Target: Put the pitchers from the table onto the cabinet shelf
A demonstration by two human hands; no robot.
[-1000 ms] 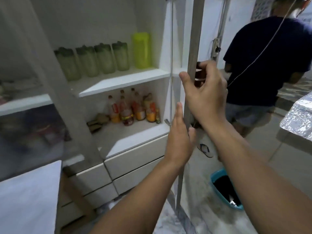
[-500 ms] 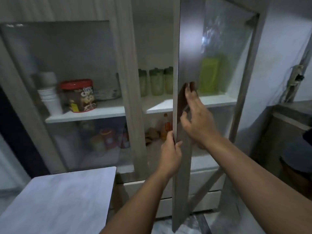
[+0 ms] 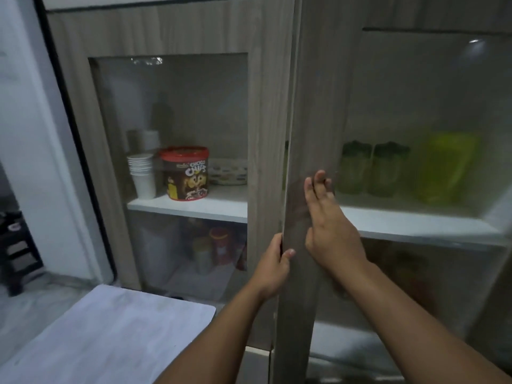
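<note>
Left hand [image 3: 273, 266] grips the near edge of the cabinet door [image 3: 313, 134], fingers curled round it. Right hand [image 3: 331, 228] lies flat, fingers spread on the door face. Green pitchers [image 3: 374, 167] and yellow pitcher [image 3: 446, 167] stand on the right shelf [image 3: 415, 225] behind glass.

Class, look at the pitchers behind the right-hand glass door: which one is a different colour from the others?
The bright yellow-green pitcher, farthest right on the shelf; the two dark green-lidded pitchers beside it are duller green.

Glass door [image 3: 313, 134] nearly shut, blocks access to shelf [image 3: 415, 225]; narrow gap at left edge only.
</note>
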